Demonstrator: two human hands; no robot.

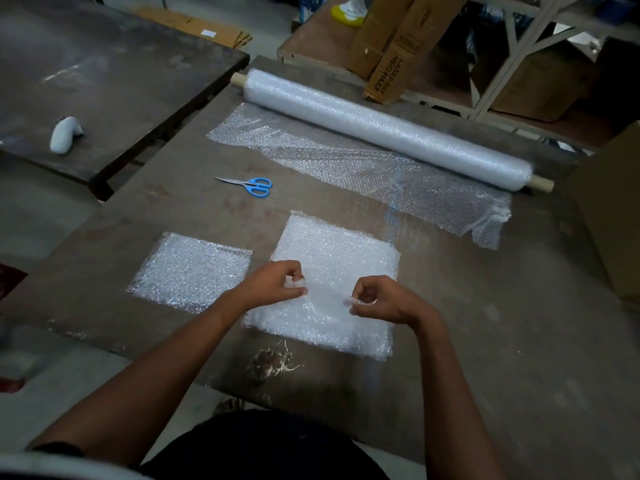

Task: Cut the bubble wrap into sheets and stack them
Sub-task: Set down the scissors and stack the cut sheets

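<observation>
Two bare hands work over a thick white stack of cut bubble-wrap sheets [332, 271] on the dark worn table [502, 341]: the left hand [273, 282] and right hand [381, 299] each pinch the edge of a clear sheet between curled fingers. Beside the stack lies a smaller single bubble-wrap sheet [190, 271]. Blue-handled scissors [251, 186] rest farther back (blades closed), near the long bubble-wrap roll [381, 128], partly unrolled.

The curled hands hid part of the large white bubble-wrap sheet [332, 268], the frame's right edge cut off a brown cardboard box [613, 216], and a distant yellow-and-white object [348, 10] was too blurred to identify.
</observation>
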